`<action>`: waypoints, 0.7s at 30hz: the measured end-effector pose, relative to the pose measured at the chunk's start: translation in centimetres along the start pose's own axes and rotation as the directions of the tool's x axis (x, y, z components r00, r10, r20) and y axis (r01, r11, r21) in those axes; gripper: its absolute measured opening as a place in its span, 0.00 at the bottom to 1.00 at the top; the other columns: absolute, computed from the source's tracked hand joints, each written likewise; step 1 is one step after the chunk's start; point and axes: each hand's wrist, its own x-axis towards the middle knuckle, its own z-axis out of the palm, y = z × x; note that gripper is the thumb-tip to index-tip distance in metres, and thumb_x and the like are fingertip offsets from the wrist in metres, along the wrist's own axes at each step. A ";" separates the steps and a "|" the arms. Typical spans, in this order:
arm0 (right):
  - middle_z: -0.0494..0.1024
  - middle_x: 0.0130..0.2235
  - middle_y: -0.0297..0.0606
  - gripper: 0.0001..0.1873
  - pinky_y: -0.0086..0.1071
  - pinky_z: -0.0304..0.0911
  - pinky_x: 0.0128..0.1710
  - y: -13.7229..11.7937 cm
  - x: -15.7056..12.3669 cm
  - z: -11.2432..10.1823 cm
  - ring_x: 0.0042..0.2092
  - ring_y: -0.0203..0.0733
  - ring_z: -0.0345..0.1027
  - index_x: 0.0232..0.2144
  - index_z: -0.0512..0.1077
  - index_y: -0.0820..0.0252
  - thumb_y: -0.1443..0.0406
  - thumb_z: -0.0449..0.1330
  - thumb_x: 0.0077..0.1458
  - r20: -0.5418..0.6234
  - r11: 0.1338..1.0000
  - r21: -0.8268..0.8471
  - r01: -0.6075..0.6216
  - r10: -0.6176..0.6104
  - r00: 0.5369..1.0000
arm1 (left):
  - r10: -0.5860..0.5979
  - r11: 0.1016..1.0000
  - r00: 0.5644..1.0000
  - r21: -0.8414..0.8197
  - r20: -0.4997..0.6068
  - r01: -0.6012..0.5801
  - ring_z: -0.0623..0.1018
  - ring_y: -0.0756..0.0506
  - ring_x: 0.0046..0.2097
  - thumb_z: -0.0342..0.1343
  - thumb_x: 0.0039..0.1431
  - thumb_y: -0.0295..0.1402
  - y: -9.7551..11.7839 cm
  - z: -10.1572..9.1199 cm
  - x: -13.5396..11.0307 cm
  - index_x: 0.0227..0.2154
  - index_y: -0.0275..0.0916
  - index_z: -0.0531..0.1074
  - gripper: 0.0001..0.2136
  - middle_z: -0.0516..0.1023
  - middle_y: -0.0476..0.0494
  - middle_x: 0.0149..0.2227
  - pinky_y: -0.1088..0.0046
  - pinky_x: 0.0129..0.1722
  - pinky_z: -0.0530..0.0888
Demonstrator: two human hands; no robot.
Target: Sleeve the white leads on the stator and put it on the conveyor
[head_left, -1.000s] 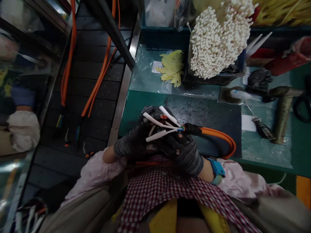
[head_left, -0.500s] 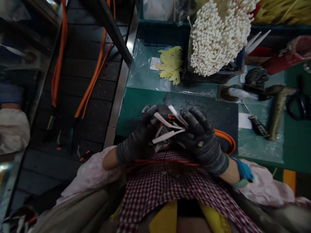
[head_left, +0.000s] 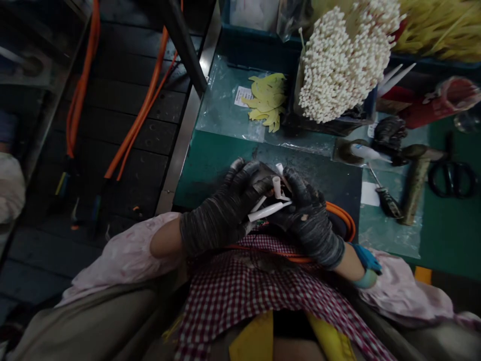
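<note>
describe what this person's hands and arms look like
The left hand and right hand wear dark grey knit gloves, blacker over the fingers; a small pale spot marks the right one. Pale pink sleeves end before the gloves; a blue band rings the right wrist.

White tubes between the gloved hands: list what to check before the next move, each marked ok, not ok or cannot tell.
1. Left hand at the white tubes: ok.
2. Firm hold on the tubes: cannot tell; the contact is hidden.
3. Tubes lying parallel: not ok; they point different ways.
4. Right hand fully covered: cannot tell; the pale spot could be a hole.
5. Orange cable apart from the screwdriver: ok.
</note>
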 end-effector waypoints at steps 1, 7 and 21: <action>0.80 0.69 0.47 0.43 0.58 0.80 0.57 -0.1 -0.1 0.0 0.56 0.65 0.82 0.83 0.54 0.43 0.53 0.65 0.73 -0.006 0.999 -0.042 -0.007 0.007 1.000 | 0.008 1.000 1.000 -0.019 -0.023 -0.008 0.49 0.26 0.86 0.59 0.71 0.30 0.0 0.1 -0.1 0.84 0.42 0.40 0.46 0.61 0.29 0.81 0.30 0.84 0.50; 0.77 0.72 0.47 0.46 0.59 0.80 0.58 -0.5 -0.6 0.3 0.57 0.64 0.81 0.85 0.46 0.43 0.54 0.63 0.76 0.009 0.992 -0.123 0.023 -0.022 1.000 | -0.146 0.981 0.957 -0.163 -0.249 0.107 0.54 0.26 0.85 0.66 0.71 0.39 1.1 2.8 -1.3 0.85 0.50 0.38 0.51 0.61 0.29 0.80 0.29 0.83 0.54; 0.78 0.73 0.43 0.40 0.62 0.79 0.68 3.8 -0.4 -1.3 0.70 0.63 0.78 0.79 0.65 0.42 0.55 0.70 0.71 0.111 0.934 0.339 -0.111 0.077 0.991 | -0.400 0.913 0.809 -0.264 -0.430 0.311 0.57 0.26 0.83 0.69 0.70 0.37 2.8 6.4 0.5 0.76 0.52 0.56 0.38 0.48 0.31 0.80 0.39 0.78 0.68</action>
